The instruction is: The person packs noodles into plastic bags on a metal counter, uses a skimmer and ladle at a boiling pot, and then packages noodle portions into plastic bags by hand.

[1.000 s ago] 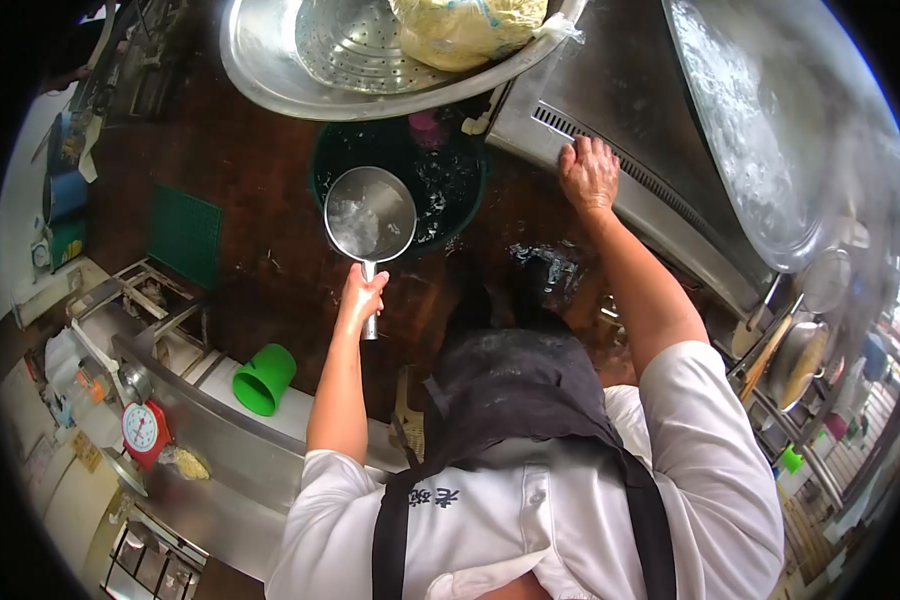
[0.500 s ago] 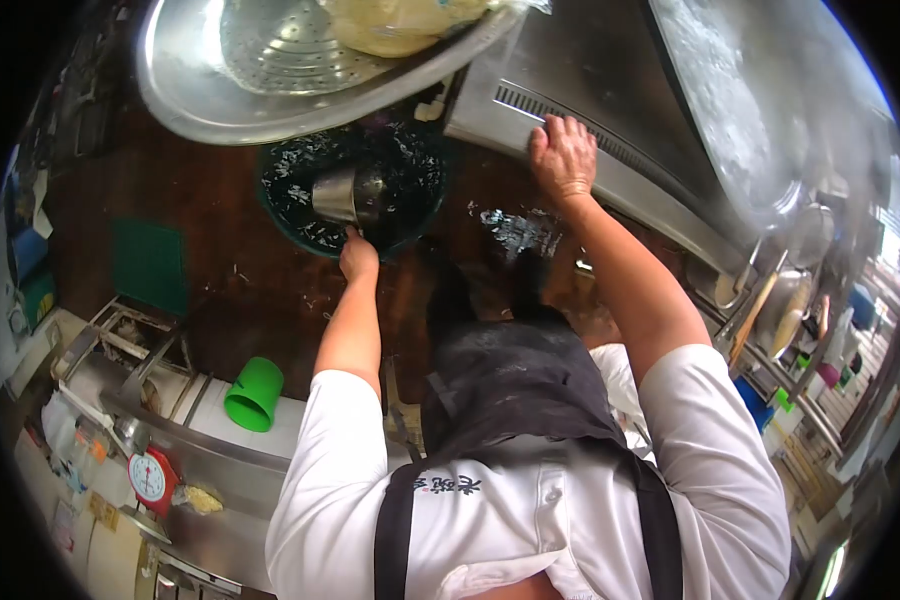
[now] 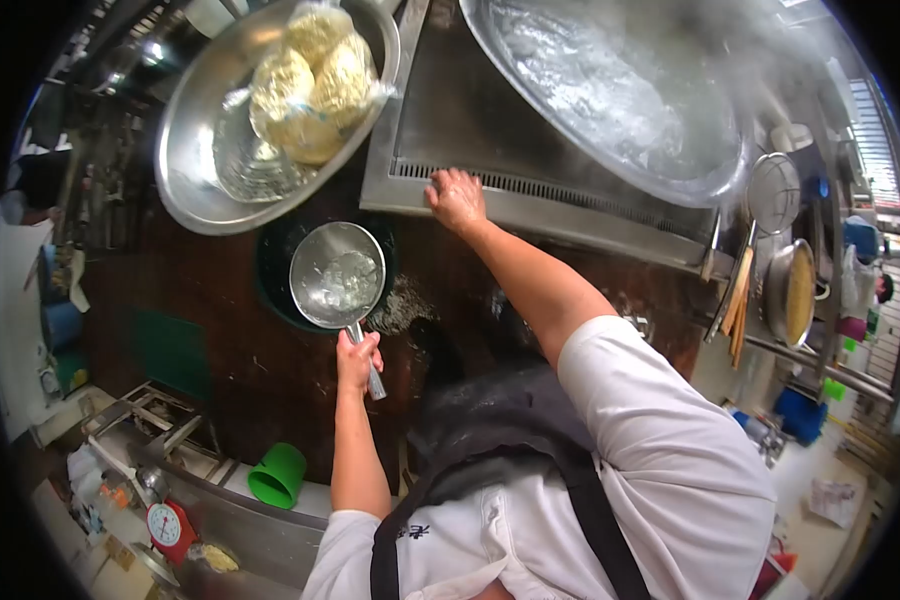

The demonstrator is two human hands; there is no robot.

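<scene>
While steam rises from the large wok (image 3: 610,100) on the steel range (image 3: 440,110), a metal basin (image 3: 185,170) with bagged yellow noodles (image 3: 315,90) stands beside the range's front left corner, hiding part of the dark green tub (image 3: 270,285). A wire skimmer (image 3: 773,193) hangs past the range's right end; a green pitcher (image 3: 277,475) and red dial scale (image 3: 170,530) are on the steel counter (image 3: 250,520) at left. The reddish-brown floor (image 3: 240,370) looks wet. Of the 2 hands, the right hand (image 3: 457,200) rests, fingers loosely bent, on the range's front edge; the left hand (image 3: 358,360) is wrapped around the handle of a metal dipper (image 3: 315,285), its bowl of clear liquid just ahead, over the tub.
</scene>
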